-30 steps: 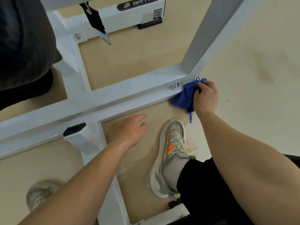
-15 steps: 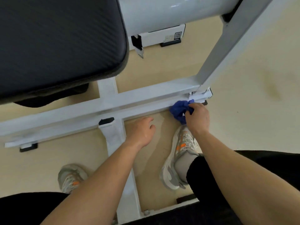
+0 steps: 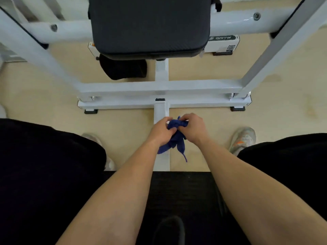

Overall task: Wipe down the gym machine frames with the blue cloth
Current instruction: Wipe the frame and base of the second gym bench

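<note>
Two grips meet right in the middle! The left grip [image 3: 160, 132] and the right grip [image 3: 193, 129] are both closed on the crumpled blue cloth [image 3: 175, 141], fingers curled tight into its top, knuckles close together across the bundle. The cloth is bunched between them, and a loose tail hangs out beneath, trailing back toward the person. In view it lies directly over the narrow white centre rail [image 3: 161, 110] of the white-painted steel machine frame [image 3: 194, 86]; whether the fabric touches that rail, I cannot tell.

Beyond the grips, the rail runs up to the frame's two cross bars, the lower one standing on small black rubber feet [image 3: 237, 108] at either end. Slanted white uprights [image 3: 276, 48] rise from both ends of the cross bars toward the top corners. Higher in the picture sits the big black textured pad [image 3: 148, 25], with a white label plate [image 3: 223, 38] peeking out just right of it and a dark rounded shape [image 3: 123, 68] in its shadow.

Down on the beige floor [image 3: 53, 89], a grey trainer with orange marks [image 3: 243, 138] is planted to the right, and a pale trainer [image 3: 96, 138] is half hidden to the left. Black-clad legs [image 3: 44, 165] spread wide on either side, and both bare forearms reach forward over a black seat [image 3: 182, 188].
</note>
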Tool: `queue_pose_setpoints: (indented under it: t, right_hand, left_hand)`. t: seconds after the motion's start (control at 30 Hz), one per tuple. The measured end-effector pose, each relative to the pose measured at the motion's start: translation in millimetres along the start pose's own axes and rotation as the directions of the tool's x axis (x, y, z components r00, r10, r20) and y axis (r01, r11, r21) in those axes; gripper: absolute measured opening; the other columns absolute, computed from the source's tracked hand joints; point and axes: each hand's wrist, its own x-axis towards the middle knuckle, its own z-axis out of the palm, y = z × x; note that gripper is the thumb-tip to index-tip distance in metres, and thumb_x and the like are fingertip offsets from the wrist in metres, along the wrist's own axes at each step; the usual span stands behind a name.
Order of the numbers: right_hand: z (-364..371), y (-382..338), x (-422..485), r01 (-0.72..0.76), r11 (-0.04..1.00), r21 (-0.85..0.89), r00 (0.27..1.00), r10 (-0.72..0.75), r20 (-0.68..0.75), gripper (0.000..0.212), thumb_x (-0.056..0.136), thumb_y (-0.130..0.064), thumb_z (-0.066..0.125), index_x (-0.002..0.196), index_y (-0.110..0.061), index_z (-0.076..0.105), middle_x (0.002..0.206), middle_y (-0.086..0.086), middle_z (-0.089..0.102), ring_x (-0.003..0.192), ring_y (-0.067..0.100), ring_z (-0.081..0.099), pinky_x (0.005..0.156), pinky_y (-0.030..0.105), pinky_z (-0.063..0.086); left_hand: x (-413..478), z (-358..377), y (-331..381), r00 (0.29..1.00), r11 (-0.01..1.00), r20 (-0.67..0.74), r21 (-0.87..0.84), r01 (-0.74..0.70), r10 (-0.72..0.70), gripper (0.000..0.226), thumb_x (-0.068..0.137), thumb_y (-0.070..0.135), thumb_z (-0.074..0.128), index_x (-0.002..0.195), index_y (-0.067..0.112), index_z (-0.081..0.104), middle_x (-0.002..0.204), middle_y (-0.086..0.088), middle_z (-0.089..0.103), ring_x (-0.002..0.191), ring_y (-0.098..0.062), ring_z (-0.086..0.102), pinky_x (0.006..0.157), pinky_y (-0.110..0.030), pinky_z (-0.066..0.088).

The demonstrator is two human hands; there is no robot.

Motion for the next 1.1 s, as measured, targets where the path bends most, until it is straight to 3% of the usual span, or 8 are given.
queue_pose_setpoints:
  t: [0.13,0.43,0.53,0.63,0.73,0.83,1.0,1.1]
  right_hand:
    - [41,17,39,-0.056,0.995,-0.087,0.99,0.067,0.127,0.013,0.077,-0.014,0.068,0.089,-0.017,0.071,0.09,0.001,0.07,0.082,0.022,0.065,0.067,0.03,0.051]
    - [98,34,62,-0.423,0.904,0.062,0.886,0.398,0.236,0.028,0.09,-0.017,0.057,0.118,-0.014,0.061,0.101,0.005,0.065,0.085,0.025,0.062,0.058,0.029,0.048]
    - [111,32,57,-0.457,0.873,0.171,0.887,0.433,0.161,0.029,0.099,-0.023,0.047,0.125,-0.014,0.057,0.109,-0.002,0.058,0.1,0.02,0.057,0.079,0.027,0.043]
    - [123,36,42,-0.392,0.92,0.027,0.909,0.382,0.166,0.029,0.104,-0.024,0.038,0.102,-0.013,0.064,0.098,0.007,0.066,0.092,0.03,0.061,0.082,0.035,0.048]
    - [139,44,8,-0.383,0.913,-0.139,0.887,0.405,0.222,0.031,0.102,-0.015,0.042,0.119,-0.002,0.064,0.116,0.018,0.067,0.104,0.034,0.063,0.085,0.033,0.046]
    - [146,58,-18,-0.439,0.865,-0.244,0.808,0.499,0.313,0.029,0.1,-0.021,0.046,0.112,-0.001,0.064,0.105,0.017,0.069,0.087,0.029,0.062,0.071,0.031,0.045]
    - [142,71,-24,-0.5,0.825,-0.264,0.716,0.565,0.41,0.023,0.099,-0.028,0.053,0.101,-0.007,0.062,0.092,0.012,0.066,0.083,0.027,0.064,0.077,0.035,0.052]
    - [140,72,-16,-0.528,0.819,-0.226,0.743,0.574,0.343,0.029,0.094,-0.031,0.061,0.103,-0.003,0.065,0.091,0.014,0.07,0.083,0.028,0.067,0.072,0.035,0.052]
  left_hand:
    - [30,-6,-48,0.99,0.99,-0.088,0.074,0.117,-0.11,0.021,0.092,0.024,0.057,0.111,0.022,0.064,0.103,0.002,0.069,0.093,-0.021,0.063,0.075,-0.029,0.046]
    - [75,-12,-88,0.922,0.93,-0.155,0.042,0.364,-0.354,0.024,0.088,0.017,0.054,0.111,0.02,0.048,0.109,-0.003,0.059,0.091,-0.024,0.06,0.075,-0.035,0.048]
    - [63,-4,-102,0.927,0.944,-0.206,0.033,0.327,-0.314,0.031,0.093,0.023,0.05,0.124,0.025,0.051,0.122,-0.004,0.051,0.099,-0.025,0.059,0.083,-0.036,0.049]
    - [44,15,-118,0.934,0.938,-0.115,0.047,0.344,-0.337,0.036,0.101,0.032,0.042,0.133,0.019,0.053,0.127,-0.008,0.057,0.104,-0.026,0.06,0.082,-0.031,0.044]
    - [14,27,-130,0.924,0.904,-0.001,0.205,0.375,-0.383,0.032,0.101,0.03,0.042,0.117,0.012,0.062,0.11,-0.01,0.067,0.089,-0.024,0.061,0.072,-0.031,0.044]
    - [10,23,-141,0.887,0.865,0.047,0.25,0.435,-0.459,0.032,0.099,0.033,0.046,0.112,0.008,0.062,0.1,-0.009,0.066,0.083,-0.024,0.061,0.071,-0.033,0.049]
    - [13,18,-146,0.83,0.843,0.21,0.293,0.451,-0.517,0.039,0.083,0.048,0.071,0.093,0.014,0.056,0.082,-0.004,0.061,0.076,-0.022,0.062,0.065,-0.032,0.046]
    - [15,24,-156,0.864,0.85,0.093,0.257,0.46,-0.495,0.026,0.089,0.039,0.067,0.09,0.014,0.059,0.086,-0.006,0.066,0.072,-0.019,0.062,0.062,-0.03,0.047]
